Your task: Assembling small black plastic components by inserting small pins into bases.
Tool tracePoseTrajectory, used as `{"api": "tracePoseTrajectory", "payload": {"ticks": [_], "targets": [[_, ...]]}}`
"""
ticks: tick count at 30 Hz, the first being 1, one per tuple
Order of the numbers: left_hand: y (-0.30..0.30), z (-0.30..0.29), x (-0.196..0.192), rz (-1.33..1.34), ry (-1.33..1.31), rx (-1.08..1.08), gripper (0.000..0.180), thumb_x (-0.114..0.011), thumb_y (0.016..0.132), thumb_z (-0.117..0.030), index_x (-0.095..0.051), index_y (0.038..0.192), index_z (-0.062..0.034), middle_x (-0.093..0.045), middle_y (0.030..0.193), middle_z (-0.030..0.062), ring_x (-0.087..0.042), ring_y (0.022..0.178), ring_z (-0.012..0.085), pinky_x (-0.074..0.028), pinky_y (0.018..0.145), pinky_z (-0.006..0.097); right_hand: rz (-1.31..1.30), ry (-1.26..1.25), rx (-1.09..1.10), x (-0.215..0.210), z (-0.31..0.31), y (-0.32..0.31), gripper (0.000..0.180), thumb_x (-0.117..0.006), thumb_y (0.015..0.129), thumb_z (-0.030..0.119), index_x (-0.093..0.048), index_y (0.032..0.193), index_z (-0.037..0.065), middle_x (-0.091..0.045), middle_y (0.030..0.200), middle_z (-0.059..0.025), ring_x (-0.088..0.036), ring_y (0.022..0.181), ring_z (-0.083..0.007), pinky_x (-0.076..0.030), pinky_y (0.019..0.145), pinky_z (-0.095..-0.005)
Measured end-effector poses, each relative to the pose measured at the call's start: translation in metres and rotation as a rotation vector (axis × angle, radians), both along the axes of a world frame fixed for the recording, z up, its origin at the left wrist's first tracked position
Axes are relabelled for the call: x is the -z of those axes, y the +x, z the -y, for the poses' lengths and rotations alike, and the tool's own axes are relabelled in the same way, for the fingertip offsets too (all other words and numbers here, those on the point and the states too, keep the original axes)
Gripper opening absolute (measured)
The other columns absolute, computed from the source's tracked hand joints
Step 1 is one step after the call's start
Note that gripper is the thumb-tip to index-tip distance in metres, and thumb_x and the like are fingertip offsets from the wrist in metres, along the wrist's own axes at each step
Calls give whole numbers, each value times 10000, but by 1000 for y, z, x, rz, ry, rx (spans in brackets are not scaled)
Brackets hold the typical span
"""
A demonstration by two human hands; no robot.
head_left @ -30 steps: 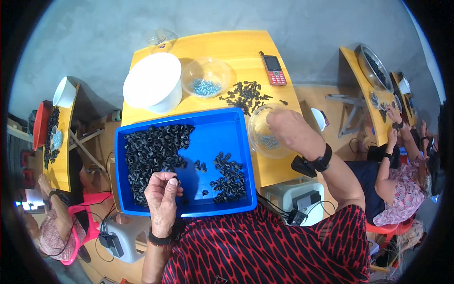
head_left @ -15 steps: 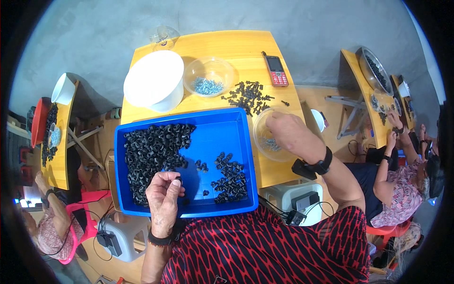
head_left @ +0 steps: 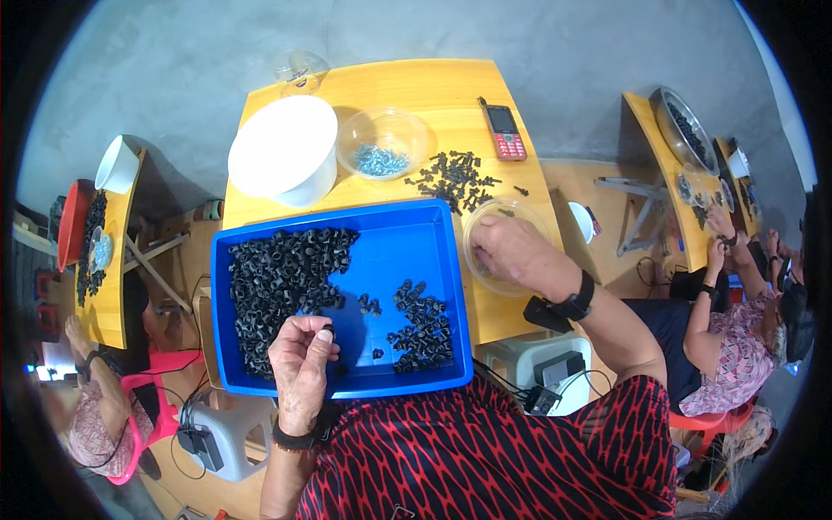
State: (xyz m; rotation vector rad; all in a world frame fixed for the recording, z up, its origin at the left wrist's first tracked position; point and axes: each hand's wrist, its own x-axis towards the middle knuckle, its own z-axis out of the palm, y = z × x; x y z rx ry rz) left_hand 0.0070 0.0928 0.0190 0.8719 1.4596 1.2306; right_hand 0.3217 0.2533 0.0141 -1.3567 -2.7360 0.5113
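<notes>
A blue tray (head_left: 433,238) sits on the yellow table (head_left: 433,87) and holds a large heap of small black plastic parts (head_left: 282,277) at its left and a smaller pile (head_left: 420,334) at its right. My left hand (head_left: 299,368) hovers over the tray's near edge, pinching one small black part (head_left: 327,330) between thumb and fingers. My right hand (head_left: 511,251) reaches into a clear plastic bowl (head_left: 485,227) beside the tray's right side; its fingertips are curled inside and what they hold is hidden.
A white bucket (head_left: 282,147), a clear bowl of silvery screws (head_left: 381,143), loose black parts (head_left: 455,178) and a red phone (head_left: 503,130) lie at the table's far side. Other people work at neighbouring yellow tables at the left (head_left: 104,260) and right (head_left: 745,286).
My right hand has settled a little deeper into the clear bowl. My left hand keeps its pinch over the tray with barely any shift.
</notes>
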Motion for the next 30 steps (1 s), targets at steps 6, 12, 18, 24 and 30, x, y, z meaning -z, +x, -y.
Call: {"api": "tracePoseTrajectory", "payload": {"ticks": [6,12,18,24,30], "targets": [[0,-2,-1,0,-5,0,92,-650,951,-79,-622,1025,-33,-627,871,14,-599,705,83,-504,644,233,-156,1,60,-17,5,7,118,-647,836,67,-609,935,16,-624,870,-151,-621,816,-359,-512,725,-429],[-3,0,0,15,3,-8,101,-645,956,-88,-621,1030,-24,-630,871,18,-605,713,87,-509,648,237,-691,-403,270,-26,14,18,135,-644,899,26,-634,1031,-1,-680,834,-103,-677,742,-174,-547,653,-304],[-3,-2,-4,78,-5,-20,148,-650,958,-107,-632,1071,-13,-645,885,27,-619,720,94,-523,659,246,-1133,-733,251,-35,30,-9,142,-623,961,21,-640,1102,11,-709,903,-98,-706,783,-161,-582,662,-264],[-7,1,-1,187,63,-5,164,-680,944,-122,-643,1056,-8,-655,897,41,-637,744,116,-534,672,256,-1190,-873,162,-36,34,-40,160,-596,973,14,-628,1130,3,-722,990,-153,-735,851,-229,-615,701,-314],[-9,-1,-1,231,46,-2,153,-670,944,-100,-636,1062,-9,-690,904,80,-641,736,120,-536,670,254,-1269,-1016,158,-38,38,-71,126,-600,975,43,-622,1091,-1,-716,1025,-163,-733,866,-248,-620,724,-344]]}}
